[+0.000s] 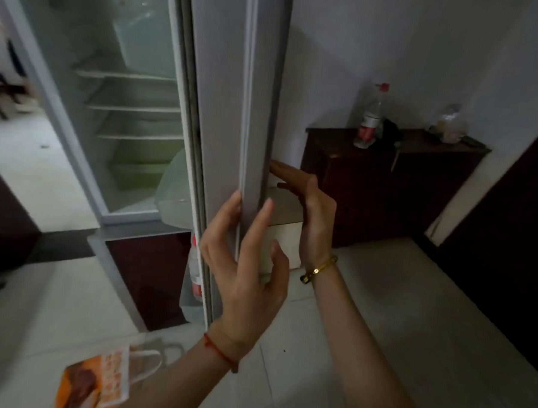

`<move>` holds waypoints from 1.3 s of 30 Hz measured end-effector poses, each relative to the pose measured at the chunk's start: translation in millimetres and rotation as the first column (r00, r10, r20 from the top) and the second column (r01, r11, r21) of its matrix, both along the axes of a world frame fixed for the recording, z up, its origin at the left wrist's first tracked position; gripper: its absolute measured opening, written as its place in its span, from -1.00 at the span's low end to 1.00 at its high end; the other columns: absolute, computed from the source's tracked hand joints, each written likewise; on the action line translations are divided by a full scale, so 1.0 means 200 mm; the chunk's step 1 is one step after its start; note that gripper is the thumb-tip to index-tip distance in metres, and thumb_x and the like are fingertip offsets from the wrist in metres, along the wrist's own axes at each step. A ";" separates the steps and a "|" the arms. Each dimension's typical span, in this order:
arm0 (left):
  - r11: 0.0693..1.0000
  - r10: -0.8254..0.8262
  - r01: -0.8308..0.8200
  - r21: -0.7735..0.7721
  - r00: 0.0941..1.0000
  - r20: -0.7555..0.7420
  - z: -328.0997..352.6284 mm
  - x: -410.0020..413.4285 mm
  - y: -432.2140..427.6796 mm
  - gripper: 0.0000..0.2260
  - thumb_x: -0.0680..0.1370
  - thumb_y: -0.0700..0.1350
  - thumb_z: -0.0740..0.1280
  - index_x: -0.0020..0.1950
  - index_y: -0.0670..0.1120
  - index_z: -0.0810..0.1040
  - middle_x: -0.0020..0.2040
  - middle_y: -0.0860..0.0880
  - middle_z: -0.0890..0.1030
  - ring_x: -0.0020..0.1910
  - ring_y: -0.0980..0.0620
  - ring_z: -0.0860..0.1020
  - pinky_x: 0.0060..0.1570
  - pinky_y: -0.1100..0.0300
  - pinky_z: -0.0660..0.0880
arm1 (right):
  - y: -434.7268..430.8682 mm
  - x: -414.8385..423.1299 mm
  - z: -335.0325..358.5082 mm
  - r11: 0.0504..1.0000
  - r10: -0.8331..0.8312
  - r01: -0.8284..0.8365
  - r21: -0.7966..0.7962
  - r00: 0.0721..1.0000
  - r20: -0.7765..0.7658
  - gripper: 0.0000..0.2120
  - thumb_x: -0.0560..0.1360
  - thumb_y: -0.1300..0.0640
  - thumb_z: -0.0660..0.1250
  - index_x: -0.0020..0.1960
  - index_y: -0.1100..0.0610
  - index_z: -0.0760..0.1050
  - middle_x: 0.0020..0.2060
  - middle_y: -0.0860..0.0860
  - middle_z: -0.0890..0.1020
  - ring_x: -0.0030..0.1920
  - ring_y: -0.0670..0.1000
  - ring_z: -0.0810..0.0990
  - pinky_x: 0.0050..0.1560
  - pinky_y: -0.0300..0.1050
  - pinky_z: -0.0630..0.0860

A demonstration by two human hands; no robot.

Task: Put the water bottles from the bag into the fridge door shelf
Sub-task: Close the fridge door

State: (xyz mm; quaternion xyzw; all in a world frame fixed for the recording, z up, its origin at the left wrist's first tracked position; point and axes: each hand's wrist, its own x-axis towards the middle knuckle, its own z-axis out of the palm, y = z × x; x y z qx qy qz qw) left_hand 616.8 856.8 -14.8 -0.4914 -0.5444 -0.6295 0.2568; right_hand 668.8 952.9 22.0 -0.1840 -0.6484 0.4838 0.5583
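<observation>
- Pale floor tiles (380, 319) and a white wall frame our view, with the fridge (126, 102) standing open on our left, its glass shelves bare.
- We see the fridge door (235, 108) edge-on in the middle, running from the top of the view down to the floor.
- We find a dark wooden cabinet (371, 184) against the wall on the right, carrying a clear bottle with a red cap (370, 118) and a clear plastic bag (449, 123).
- We note the orange shopping bag (96, 385) with white handles lying on the tiles at the bottom left; we cannot tell what it holds.
- Our left hand (245, 271), a red cord at the wrist, is spread wide, its fingertips resting on the door's edge and holding nothing.
- Our right hand (307, 212), with a gold bracelet, is flat and open, fingers reaching behind the door's far side.
- We spot one water bottle (195, 268) with a red label low in the door shelf, mostly hidden by the door.
</observation>
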 end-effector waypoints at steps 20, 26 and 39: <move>0.771 0.604 -0.589 -0.244 0.797 -0.017 0.00 -0.32 -0.07 -0.40 0.48 -0.32 0.34 0.52 -0.27 0.30 0.54 -0.42 0.06 0.58 -0.35 -0.02 0.59 -0.11 -0.03 | 0.02 -0.39 -0.10 0.846 0.111 -0.258 0.467 0.941 0.320 -0.57 0.60 0.07 0.18 0.44 0.13 0.41 0.46 -0.01 0.41 0.49 0.02 0.24 0.51 -0.06 0.23; 0.610 0.725 -0.688 -0.393 0.685 -0.073 -0.02 -0.45 -0.07 -0.25 0.45 -0.25 0.32 0.60 -0.21 0.11 0.60 -0.36 -0.02 0.59 -0.38 -0.10 0.57 -0.24 -0.10 | 0.08 -0.53 -0.15 0.812 0.176 -0.363 0.457 0.899 0.401 -0.53 0.60 0.14 0.26 0.50 0.09 0.32 0.52 -0.05 0.32 0.57 0.00 0.09 0.55 0.06 0.17; 0.544 0.759 -0.678 -0.495 0.649 -0.055 -0.03 -0.78 -0.03 -0.21 0.47 -0.21 0.28 0.63 -0.17 -0.03 0.65 -0.18 -0.06 0.63 -0.22 -0.15 0.58 -0.19 -0.10 | 0.22 -0.86 -0.16 0.744 0.169 -0.459 0.486 0.833 0.527 -0.49 0.64 0.03 0.16 0.56 0.00 0.16 0.58 -0.08 0.14 0.61 -0.01 -0.11 0.56 0.21 0.09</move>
